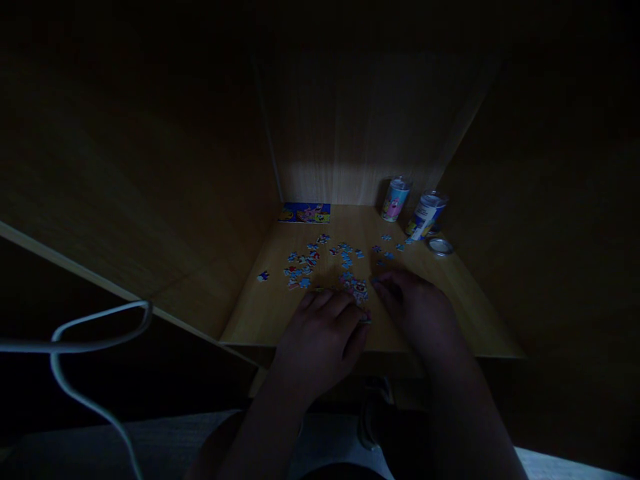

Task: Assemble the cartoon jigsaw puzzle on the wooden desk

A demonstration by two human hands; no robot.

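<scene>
In the dim light, my left hand lies over the near part of a partly joined puzzle, fingers apart and bent down onto it. The covered part of the puzzle is hidden. To the right of it, my right hand pinches a small bluish puzzle piece between thumb and forefinger, just beside the joined part's edge. Loose puzzle pieces are scattered beyond my left hand. A few more loose pieces lie beyond my right hand.
Two printed cans with clear tops stand at the back right, near a round metal lid. A cartoon picture card lies against the back panel. Wooden walls enclose the shelf; a white cable hangs at left.
</scene>
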